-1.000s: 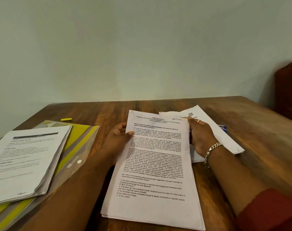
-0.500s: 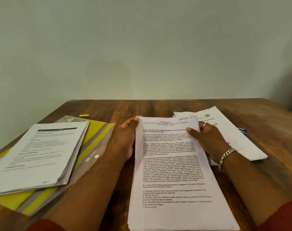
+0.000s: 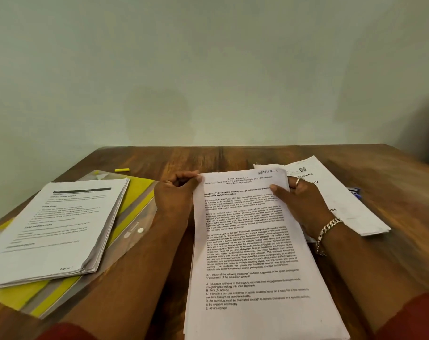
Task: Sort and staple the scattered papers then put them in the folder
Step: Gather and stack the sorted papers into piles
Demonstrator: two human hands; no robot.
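A stack of printed sheets marked "SECTION - 1" [image 3: 252,253] lies lengthwise in front of me on the wooden table [image 3: 220,158]. My left hand [image 3: 174,192] pinches the stack's top left corner. On the top right edge my right hand [image 3: 299,202] grips it, thumb on the page, with a ring and a chain bracelet. A second pile of papers [image 3: 54,229] rests on the yellow and clear folder [image 3: 135,212] at the left. More loose sheets [image 3: 343,200] lie behind my right hand.
A small yellow highlighter or cap [image 3: 122,170] lies near the table's far left edge. Something blue [image 3: 355,192] peeks out from under the loose sheets at the right. A pale wall stands directly behind the table. A dark object sits at the far right edge.
The held stack has straightened in front of me. My left hand slid up its left edge to the top corner. The view shifted, so the folder and loose sheets sit further right.
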